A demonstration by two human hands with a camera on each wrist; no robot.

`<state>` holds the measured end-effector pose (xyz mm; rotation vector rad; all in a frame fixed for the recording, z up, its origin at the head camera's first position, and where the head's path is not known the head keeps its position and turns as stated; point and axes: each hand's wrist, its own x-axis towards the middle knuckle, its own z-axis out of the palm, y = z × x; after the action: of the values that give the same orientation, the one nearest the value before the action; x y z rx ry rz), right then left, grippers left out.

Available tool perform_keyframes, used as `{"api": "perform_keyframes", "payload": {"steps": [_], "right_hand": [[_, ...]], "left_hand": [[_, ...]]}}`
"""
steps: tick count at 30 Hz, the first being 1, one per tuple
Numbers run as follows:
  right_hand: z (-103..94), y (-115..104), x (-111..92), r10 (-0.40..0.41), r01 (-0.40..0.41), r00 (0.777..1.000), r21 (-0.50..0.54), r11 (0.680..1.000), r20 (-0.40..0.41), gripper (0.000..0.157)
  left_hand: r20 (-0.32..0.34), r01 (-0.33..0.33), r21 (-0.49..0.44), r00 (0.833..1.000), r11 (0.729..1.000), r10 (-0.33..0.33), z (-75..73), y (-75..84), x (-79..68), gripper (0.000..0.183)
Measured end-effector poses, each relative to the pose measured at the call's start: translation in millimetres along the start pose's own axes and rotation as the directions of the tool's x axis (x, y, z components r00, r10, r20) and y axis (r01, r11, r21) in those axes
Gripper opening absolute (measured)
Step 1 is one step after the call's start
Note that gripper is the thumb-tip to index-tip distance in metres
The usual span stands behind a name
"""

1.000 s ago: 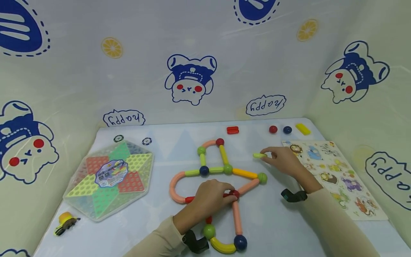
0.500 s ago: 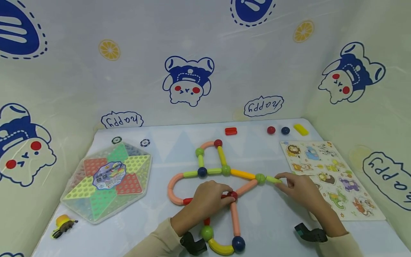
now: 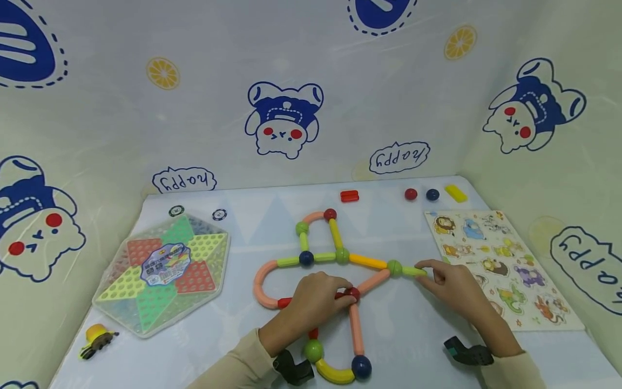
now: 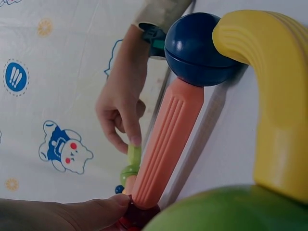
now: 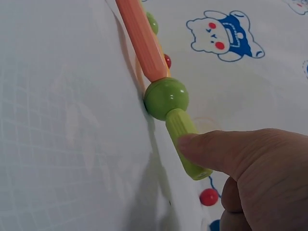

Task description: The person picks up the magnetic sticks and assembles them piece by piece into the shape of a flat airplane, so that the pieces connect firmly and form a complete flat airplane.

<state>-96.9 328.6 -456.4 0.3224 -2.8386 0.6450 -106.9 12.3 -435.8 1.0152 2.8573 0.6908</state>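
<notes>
A flat figure of coloured rods and balls lies on the white table. My right hand [image 3: 454,286] pinches a short light-green rod [image 5: 180,127] between thumb and fingers. The rod's far end meets a green ball [image 3: 394,268], where an orange rod [image 3: 368,262] and a pink rod [image 3: 374,282] also join. My left hand [image 3: 316,302] grips a red ball [image 3: 355,293] at the figure's middle, covering part of the red rods there. Below it, a longer pink rod [image 4: 168,144] runs to a dark blue ball [image 4: 197,48], which joins a curved yellow rod [image 4: 274,96].
A hexagonal game board [image 3: 162,270] lies at left, with a small yellow-and-brown toy [image 3: 98,339] in front. A sheet of animal pictures [image 3: 505,270] lies at right. Along the back are red pieces [image 3: 349,195], a loose red ball [image 3: 410,194], a blue ball [image 3: 432,194] and a yellow piece [image 3: 455,193].
My right hand has moved right and nearer with the light-green rod, whose end now meets the green ball. The left hand keeps its hold on the red ball.
</notes>
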Motion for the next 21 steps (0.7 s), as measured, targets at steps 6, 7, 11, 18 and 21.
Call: {"api": "perform_keyframes", "payload": {"steps": [6, 7, 11, 18, 21], "right_hand": [[1.9, 0.3, 2.0, 0.001, 0.000, 1.000, 0.006, 1.000, -0.012, 0.020], [2.2, 0.4, 2.1, 0.002, -0.002, 1.000, 0.007, 1.000, -0.011, 0.020], [2.8, 0.3, 1.8, 0.013, -0.013, 1.000, 0.011, 1.000, -0.007, 0.021], [3.1, 0.9, 0.4, 0.001, 0.000, 1.000, 0.035, 0.999, -0.024, 0.019], [3.2, 2.2, -0.2, -0.007, 0.008, 0.999, 0.045, 0.999, -0.033, 0.019]], "left_hand": [[0.004, 0.009, -0.005, 1.000, 1.000, -0.009, -1.0, -0.4, -0.2, 0.028], [0.004, 0.009, -0.004, 1.000, 1.000, -0.008, -0.9, -0.4, -0.2, 0.028], [0.003, 0.006, 0.000, 1.000, 1.000, -0.006, -1.2, -0.1, -0.4, 0.028], [0.000, 0.001, 0.004, 1.000, 1.000, -0.001, -1.3, 0.2, -0.3, 0.028], [0.003, 0.003, 0.004, 1.000, 1.000, -0.003, -1.7, 0.6, -0.1, 0.028]]}}
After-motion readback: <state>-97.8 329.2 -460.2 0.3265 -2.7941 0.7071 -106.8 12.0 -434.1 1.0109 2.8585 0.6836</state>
